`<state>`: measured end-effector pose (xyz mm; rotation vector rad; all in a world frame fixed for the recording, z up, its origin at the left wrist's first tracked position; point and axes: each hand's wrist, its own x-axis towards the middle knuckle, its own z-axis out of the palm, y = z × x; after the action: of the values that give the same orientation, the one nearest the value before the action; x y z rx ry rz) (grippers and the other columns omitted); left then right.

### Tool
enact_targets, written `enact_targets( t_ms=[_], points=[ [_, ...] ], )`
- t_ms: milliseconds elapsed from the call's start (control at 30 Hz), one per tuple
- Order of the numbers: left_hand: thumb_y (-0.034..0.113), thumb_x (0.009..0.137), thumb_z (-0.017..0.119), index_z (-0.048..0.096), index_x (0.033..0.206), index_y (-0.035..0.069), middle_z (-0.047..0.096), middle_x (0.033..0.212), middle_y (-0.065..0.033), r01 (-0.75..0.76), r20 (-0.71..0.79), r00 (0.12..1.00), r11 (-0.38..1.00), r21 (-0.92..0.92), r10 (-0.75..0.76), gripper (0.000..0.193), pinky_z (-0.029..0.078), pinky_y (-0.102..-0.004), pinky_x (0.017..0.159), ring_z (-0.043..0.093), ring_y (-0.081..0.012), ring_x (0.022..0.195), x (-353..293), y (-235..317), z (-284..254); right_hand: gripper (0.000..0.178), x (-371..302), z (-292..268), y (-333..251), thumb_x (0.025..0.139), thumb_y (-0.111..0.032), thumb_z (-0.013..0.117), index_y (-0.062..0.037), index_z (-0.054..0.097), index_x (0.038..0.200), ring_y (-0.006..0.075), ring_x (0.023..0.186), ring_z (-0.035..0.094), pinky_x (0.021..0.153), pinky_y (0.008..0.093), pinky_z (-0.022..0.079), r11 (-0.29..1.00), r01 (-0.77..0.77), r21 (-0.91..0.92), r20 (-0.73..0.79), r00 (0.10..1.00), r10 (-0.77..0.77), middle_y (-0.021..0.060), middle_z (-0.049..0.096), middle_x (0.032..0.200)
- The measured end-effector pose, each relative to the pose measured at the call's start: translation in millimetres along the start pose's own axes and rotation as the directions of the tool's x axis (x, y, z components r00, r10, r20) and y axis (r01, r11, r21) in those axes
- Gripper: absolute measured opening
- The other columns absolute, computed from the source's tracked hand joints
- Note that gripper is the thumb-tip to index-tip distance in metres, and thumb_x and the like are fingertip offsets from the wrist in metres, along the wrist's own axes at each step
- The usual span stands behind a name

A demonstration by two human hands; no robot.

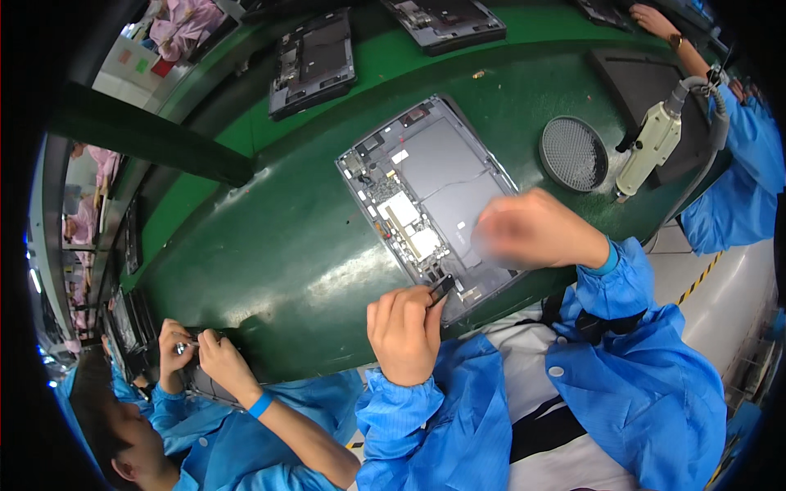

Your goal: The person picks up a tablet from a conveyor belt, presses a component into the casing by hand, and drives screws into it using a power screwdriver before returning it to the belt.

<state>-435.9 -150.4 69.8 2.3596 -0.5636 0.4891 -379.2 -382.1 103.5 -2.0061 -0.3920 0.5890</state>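
An opened laptop body (463,192) lies tilted on the green bench, showing its battery, a thin cable and a circuit board with silvery shields (401,209). My left hand (405,334) is at its near edge, fingers closed on a small dark piece (443,286) by the board's near end. What that piece is, I cannot make out. Over the near right part of the battery hovers my right hand (540,231), curled, with its fingertips smeared by motion. Whether it holds anything is hidden.
A round black textured dish (573,154) and a pale powered screwdriver (652,147) on a hose stand at right, beside a dark mat (614,82). More opened laptop bodies (313,61) sit on the far strip. A co-worker's hands (221,360) work at lower left; another's arm (688,53) reaches in at upper right.
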Motion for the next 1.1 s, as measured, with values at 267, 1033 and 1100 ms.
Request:
enact_targets(
  t_ms=[267, 1033, 1100],
  points=[
    [0.005, 0.065, 0.074, 0.058, 0.083, 0.006, 0.060, 0.084, -0.0052, -0.022, 0.122, 0.992, 0.997, 0.081, 0.012, 0.024, 0.040, -0.0352, 0.064, 0.058, -0.0241, 0.077, 0, 6, -2, 0.015, -5, 17, -4, 0.074, -0.010, 0.070, -0.0033, 0.063, 0.086, 0.0278, 0.059, 0.061, 0.055, 0.0366, 0.046, 0.910, 0.166, -0.379, -0.416, 0.848, -0.328, 0.0104, 0.064, 0.073],
    [0.015, 0.055, 0.085, 0.062, 0.095, 0.004, 0.056, 0.098, -0.0115, 0.038, 0.102, 0.994, 0.999, -0.006, -0.037, 0.047, 0.044, -0.0425, 0.078, 0.051, -0.0328, 0.092, -13, 19, 15, 0.006, 2, 25, 15, 0.071, -0.007, 0.067, -0.0052, 0.067, 0.077, 0.0291, 0.070, 0.063, 0.060, 0.0381, 0.048, 0.960, 0.275, -0.053, 0.080, 0.959, -0.271, 0.0089, 0.066, 0.073],
    [0.015, 0.055, 0.085, 0.063, 0.096, 0.005, 0.055, 0.099, -0.0117, 0.033, 0.115, 0.993, 0.999, 0.002, -0.033, 0.047, 0.044, -0.0429, 0.079, 0.051, -0.0334, 0.094, -12, 20, 15, 0.006, 3, 28, 20, 0.073, -0.010, 0.068, -0.0070, 0.068, 0.078, 0.0285, 0.069, 0.063, 0.059, 0.0396, 0.048, 0.880, 0.435, -0.192, 0.074, 0.900, -0.429, 0.0067, 0.064, 0.078]
  ],
)
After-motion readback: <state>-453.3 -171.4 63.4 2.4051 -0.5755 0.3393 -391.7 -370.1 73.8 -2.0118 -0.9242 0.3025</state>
